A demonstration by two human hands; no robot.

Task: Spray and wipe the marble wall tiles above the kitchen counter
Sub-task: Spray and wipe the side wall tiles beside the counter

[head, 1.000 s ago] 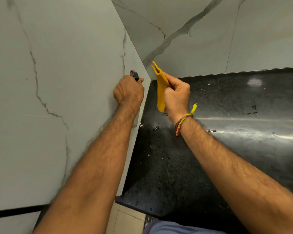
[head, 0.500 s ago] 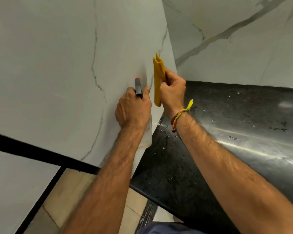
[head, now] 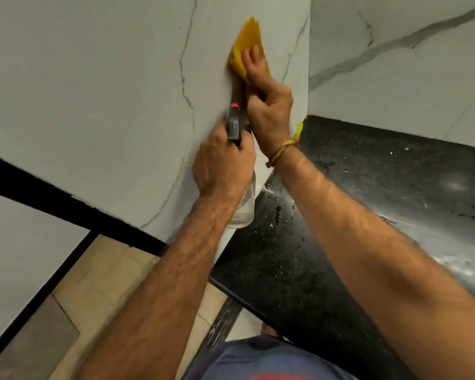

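Note:
My right hand (head: 266, 97) presses a folded yellow cloth (head: 246, 42) flat against the white marble side wall (head: 107, 78), fingers spread over it. Just below, my left hand (head: 222, 165) grips a clear spray bottle (head: 244, 207) with a black head and red nozzle tip (head: 235, 119) pointing up along the same wall. The two hands nearly touch. A second marble wall (head: 409, 78) with grey veins meets the first at the corner, above the black counter (head: 368, 215).
The black counter carries scattered water drops near the corner and a glare patch to the right. A black strip (head: 52, 196) runs below the side wall tile. Beige floor tiles (head: 99, 283) and my blue clothing show at the bottom.
My right hand has risen and laid the cloth flat on the side wall; before, it held the cloth upright in the air. The left hand keeps the bottle. My view has shifted left and down.

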